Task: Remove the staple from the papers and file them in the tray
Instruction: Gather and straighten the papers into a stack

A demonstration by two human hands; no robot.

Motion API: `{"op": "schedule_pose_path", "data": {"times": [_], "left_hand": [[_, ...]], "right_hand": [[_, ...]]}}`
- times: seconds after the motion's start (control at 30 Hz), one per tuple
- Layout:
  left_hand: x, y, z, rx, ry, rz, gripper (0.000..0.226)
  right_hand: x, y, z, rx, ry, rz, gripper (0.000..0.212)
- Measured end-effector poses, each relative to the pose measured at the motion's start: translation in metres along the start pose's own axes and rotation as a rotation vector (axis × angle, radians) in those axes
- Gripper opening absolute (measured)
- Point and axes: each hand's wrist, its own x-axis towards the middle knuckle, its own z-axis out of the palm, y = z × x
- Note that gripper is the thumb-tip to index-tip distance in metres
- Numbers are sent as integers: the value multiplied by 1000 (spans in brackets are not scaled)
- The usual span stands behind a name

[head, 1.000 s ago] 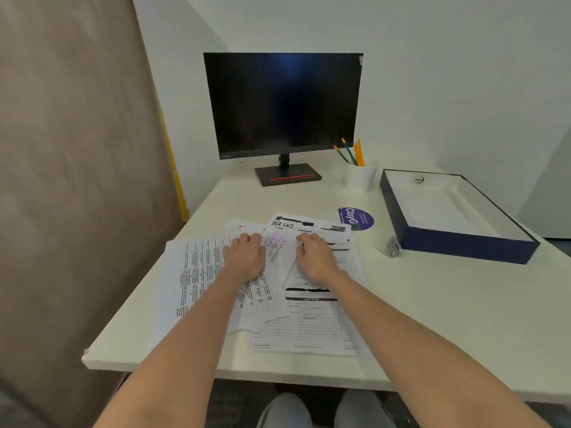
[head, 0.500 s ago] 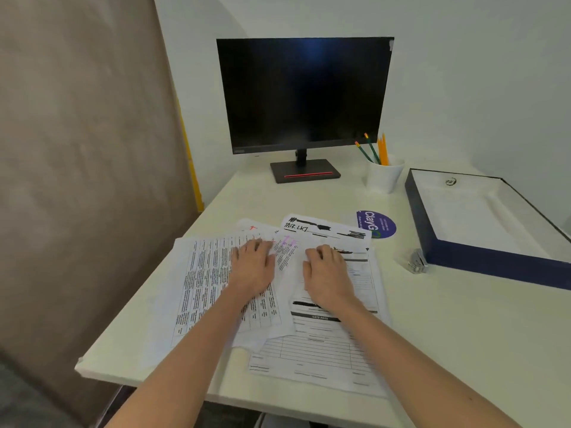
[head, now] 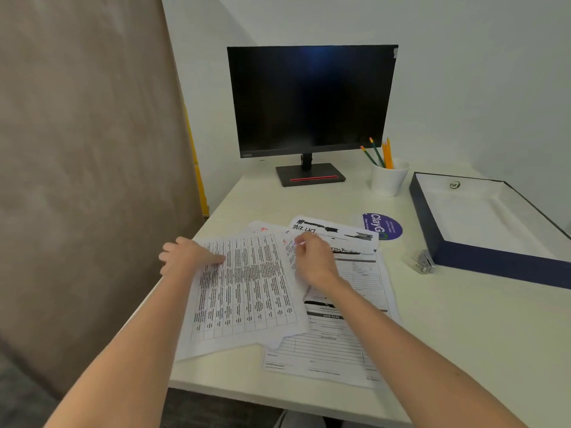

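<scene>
on the desk's (head: 432, 335) near left side, the right hand (head: 312, 261) is curled, pinching the papers (head: 247, 288) at a top corner, and the left hand (head: 188, 257) grips their left edge, thumb on top. they're probably light, floppy and easy to tear, so i'd hold right by the staple (too small to see). white printed tables and forms, fanned out, well apart from the tray (head: 494, 267).
</scene>
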Motion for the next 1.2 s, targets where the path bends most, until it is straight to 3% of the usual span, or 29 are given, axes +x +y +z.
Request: {"op": "schedule_pose_path", "data": {"times": [0.1,0.2,0.3,0.37,0.43,0.53,0.67,0.87,1.03,1.1,1.2], "left_hand": [[2,1,-2,-29,-41,-25,117],[7,2,-12,-83,-77,-80,107],[14,10,-25,-175,-111,12,71],[16,17,-31,-262,-61,72,41],[11,27,-35,-337,-1,128,25],[5,47,-33,-389,-11,228,32],[-11,75,-7,-400,-98,370,47],[-26,75,27,-67,-51,94,70],[-11,67,21,-98,-102,81,91],[-6,65,18,-103,-160,110,87],[-6,64,14,-123,-185,156,56]], "right_hand": [[4,0,8,186,-91,196,28],[4,8,5,260,-119,197,31],[1,11,5,285,-128,149,31],[0,13,7,293,-117,131,31],[-3,12,7,307,-116,122,36],[-7,12,6,294,-114,87,46],[-8,11,3,307,-88,63,45],[-6,20,5,313,-73,42,40],[-5,20,8,306,-68,51,37],[-5,19,8,306,-69,50,36],[-5,18,9,312,-60,54,35]]}}
